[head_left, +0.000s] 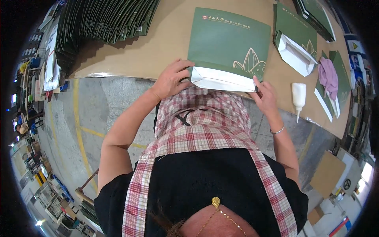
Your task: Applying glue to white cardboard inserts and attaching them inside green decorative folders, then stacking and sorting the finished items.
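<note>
A green paper bag (pixel 227 41) with a pale gold leaf print lies flat at the table's near edge. Its bottom end faces me, and the white inside of the bottom flap (pixel 221 80) shows as a long strip. My left hand (pixel 173 78) is closed at the left corner of that end, fingertips on the fold. At the right corner my right hand (pixel 265 94) pinches the edge, thumb on the white paper and fingers partly hidden below it.
Many folded green bags (pixel 106 19) fan out at the upper left. On the right are another bag with an opened white bottom (pixel 296 55), a stack of bags (pixel 316 17), a white squeeze bottle (pixel 299 94) with its nozzle toward me, and a purple cloth (pixel 328 77) lying over green pieces. The brown tabletop (pixel 166 47) ends close to my apron.
</note>
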